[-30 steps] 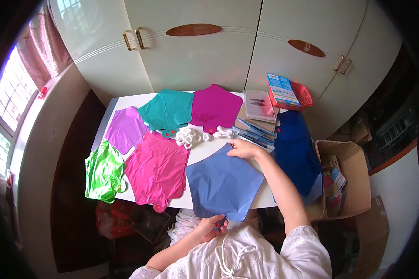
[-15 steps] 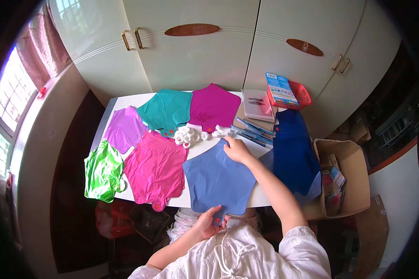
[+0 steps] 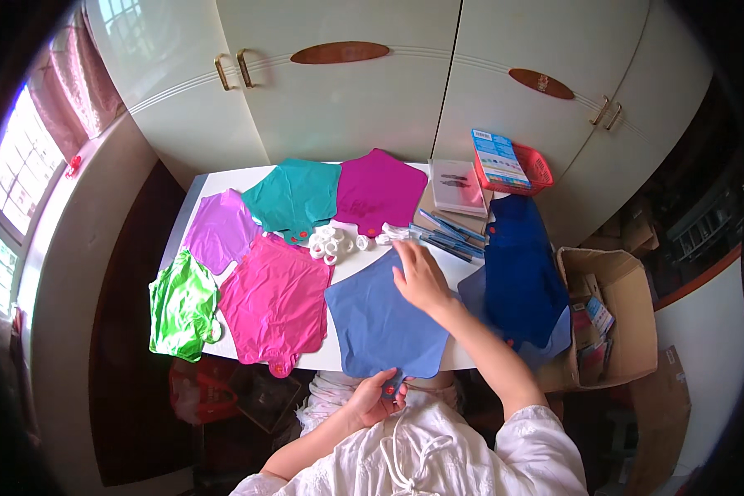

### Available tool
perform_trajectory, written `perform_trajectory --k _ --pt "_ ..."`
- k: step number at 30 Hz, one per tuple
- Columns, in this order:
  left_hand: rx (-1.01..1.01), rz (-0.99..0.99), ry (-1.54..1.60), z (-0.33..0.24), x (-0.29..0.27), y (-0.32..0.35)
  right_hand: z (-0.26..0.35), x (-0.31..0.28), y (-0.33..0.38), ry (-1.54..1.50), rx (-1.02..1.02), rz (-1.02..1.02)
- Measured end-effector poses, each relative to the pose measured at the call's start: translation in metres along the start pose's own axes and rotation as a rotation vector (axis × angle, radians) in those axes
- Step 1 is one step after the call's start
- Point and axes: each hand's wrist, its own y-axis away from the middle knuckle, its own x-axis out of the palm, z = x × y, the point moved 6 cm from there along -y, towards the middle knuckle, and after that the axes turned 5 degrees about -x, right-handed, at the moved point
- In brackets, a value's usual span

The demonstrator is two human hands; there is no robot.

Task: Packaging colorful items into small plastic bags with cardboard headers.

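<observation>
slate-blue sheet (image 3: 380,318) lies on the bench (image 3: 351,265), its near tab (image 3: 394,381) pinched in the left hand (image 3: 377,400); the right hand (image 3: 422,279), outstretched, is at the far end, contact unclear.

Blue card (image 3: 501,159): rows of print, too small for me to read.
White pack (image 3: 458,183): dark marks, perhaps letters; I can't tell.
Right oval (image 3: 541,83): a pale sign, unclear to me.
Packet (image 3: 600,315): print I can't read.
</observation>
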Motion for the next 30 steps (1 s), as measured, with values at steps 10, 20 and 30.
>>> perform_trajectory --k 10,20,30 --pt "0.045 -0.007 -0.054 -0.001 0.001 0.001 0.051 0.013 0.053 -0.067 -0.118 0.225" --pt "0.049 -0.028 -0.049 -0.001 0.001 0.000 0.022 0.023 0.032 0.030 -0.079 0.159" --pt "0.160 -0.220 -0.314 -0.030 0.017 0.042 0.024 0.025 0.034 0.059 -0.090 0.208"
